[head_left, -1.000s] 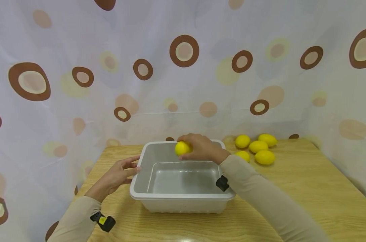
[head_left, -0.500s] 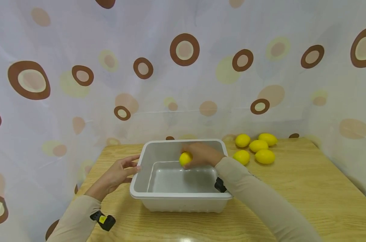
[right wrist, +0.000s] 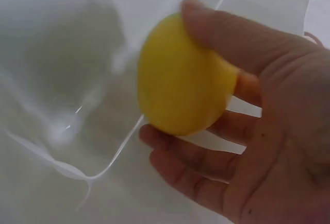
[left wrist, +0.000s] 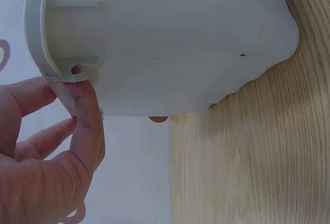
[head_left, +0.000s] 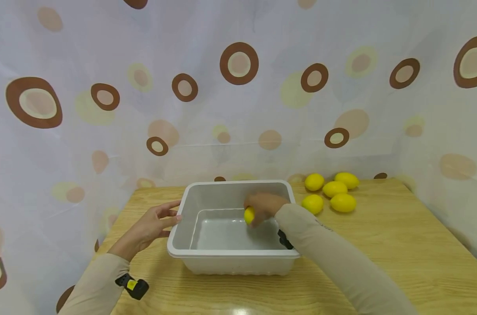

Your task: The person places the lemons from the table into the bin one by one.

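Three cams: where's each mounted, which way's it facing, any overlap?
Head: worn on the head, facing forward and down at the gray bin, table and loose lemons; left hand, right hand and both sleeves show.
Left wrist: on that wrist, facing the bin's outer wall and the table; the left hand shows at the rim.
Right wrist: on that wrist, facing into the bin; the right hand shows, gripping a lemon.
Shared: head and right wrist both show that lemon.
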The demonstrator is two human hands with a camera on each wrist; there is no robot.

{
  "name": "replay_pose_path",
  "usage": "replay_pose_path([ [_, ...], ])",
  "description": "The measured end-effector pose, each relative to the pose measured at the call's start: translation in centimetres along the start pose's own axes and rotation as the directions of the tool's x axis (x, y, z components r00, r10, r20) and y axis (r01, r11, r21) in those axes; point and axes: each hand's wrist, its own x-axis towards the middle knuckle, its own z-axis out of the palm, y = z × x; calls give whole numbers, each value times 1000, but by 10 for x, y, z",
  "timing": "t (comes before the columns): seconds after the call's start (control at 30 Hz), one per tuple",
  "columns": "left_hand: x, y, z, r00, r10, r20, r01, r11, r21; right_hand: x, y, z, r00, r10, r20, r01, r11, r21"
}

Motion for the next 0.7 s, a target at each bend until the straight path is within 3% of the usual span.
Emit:
replay_pose_path([
  [0.17, -1, 0, 0, 1000, 5, 12, -5, 1000, -4, -2, 0, 0, 998, 28, 60, -26, 999, -25],
  [0.47, -2, 0, -1, 1000, -2, 6, 3, 1000, -5, -7, -1, 0, 997, 45, 68, -41, 997, -58],
  [0.7, -3, 2, -1, 1000, 3, 15, -3, 1000, -12, -7, -3, 0, 990, 109, 88, -104, 993, -52],
])
